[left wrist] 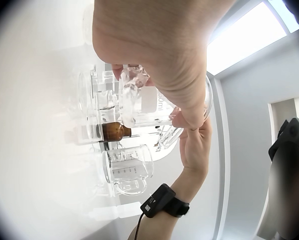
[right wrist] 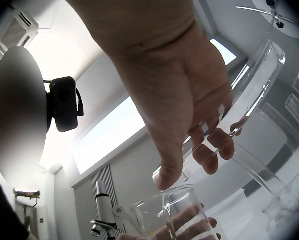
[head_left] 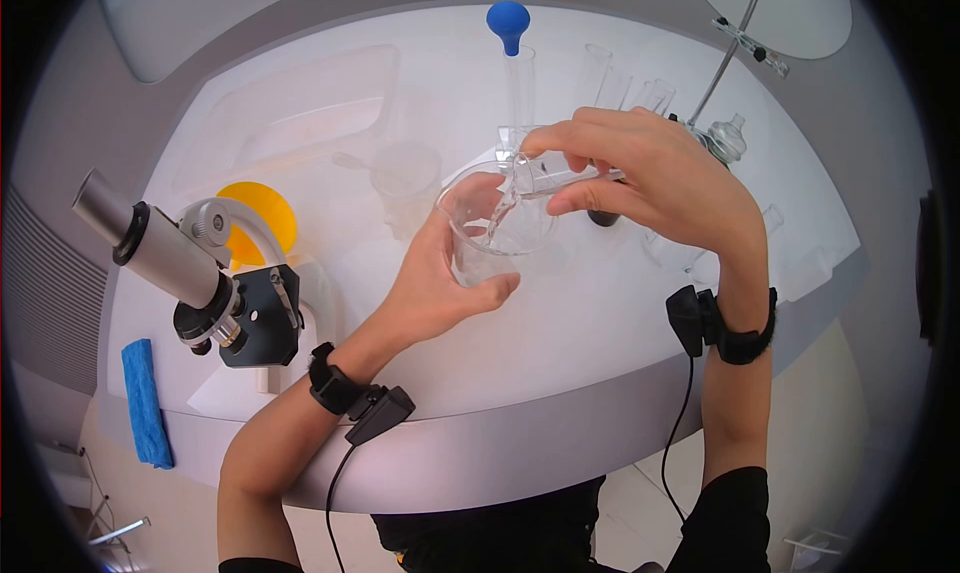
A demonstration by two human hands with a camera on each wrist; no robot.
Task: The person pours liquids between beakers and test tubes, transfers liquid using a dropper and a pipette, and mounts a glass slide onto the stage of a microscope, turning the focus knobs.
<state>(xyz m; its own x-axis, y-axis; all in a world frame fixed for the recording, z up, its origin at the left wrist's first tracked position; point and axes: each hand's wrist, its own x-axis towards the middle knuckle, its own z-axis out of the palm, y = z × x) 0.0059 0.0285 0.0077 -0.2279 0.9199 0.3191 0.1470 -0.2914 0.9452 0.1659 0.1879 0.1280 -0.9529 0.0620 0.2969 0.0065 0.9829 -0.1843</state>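
Observation:
A clear glass beaker (head_left: 528,237) is gripped by my left hand (head_left: 432,285), with fingers and thumb round its sides. Above its rim, my right hand (head_left: 665,178) holds a clear glass cylinder (head_left: 562,177) tilted, its mouth over the beaker. Clear liquid runs from the mouth down into the beaker. In the left wrist view the beaker (left wrist: 139,107) has printed markings and the left hand (left wrist: 157,47) covers part of it. The right wrist view has the cylinder (right wrist: 257,85) slanting behind the right hand's fingers, above the beaker (right wrist: 152,212).
A microscope (head_left: 175,261), a yellow funnel (head_left: 284,219) and a blue cloth (head_left: 148,403) are on the left. A blue rubber bulb (head_left: 508,21) tops a tube at the back. Glass tubes and a metal stand (head_left: 735,48) stand right. A brown bottle (left wrist: 114,131) is near a handled beaker (left wrist: 132,167).

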